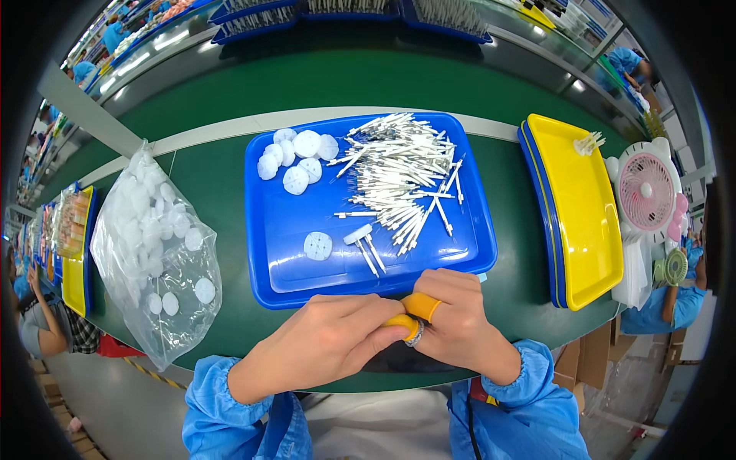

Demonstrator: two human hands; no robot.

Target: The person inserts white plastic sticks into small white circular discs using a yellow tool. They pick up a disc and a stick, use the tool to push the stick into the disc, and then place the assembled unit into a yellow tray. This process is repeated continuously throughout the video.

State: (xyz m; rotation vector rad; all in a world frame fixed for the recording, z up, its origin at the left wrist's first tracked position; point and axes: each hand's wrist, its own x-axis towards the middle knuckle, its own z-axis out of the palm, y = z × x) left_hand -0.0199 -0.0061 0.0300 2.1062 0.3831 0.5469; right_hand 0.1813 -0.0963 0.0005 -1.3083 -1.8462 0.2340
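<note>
Small round part [414, 333], greyish and mostly hidden, sits pinched between both hands at the green table's [222, 184] near edge, at 6 o'clock of the blue tray [284, 261].

Left hand [330, 341] curls closed around it, an orange cot on the fingertip; right hand [452, 322] closes on it too, with an orange finger cot [422, 307] on one finger. On the tray, seven white discs [295, 157] cluster at 11 o'clock, one disc [317, 245] lies alone near the middle, and a pile of white sticks [399, 176], too many to count, fills 1 o'clock. A clear bag of discs [157, 245] lies at 9 o'clock, a yellow tray [575, 222] and a pink fan [646, 192] at 3 o'clock. Nothing stands between hands and tray.
</note>
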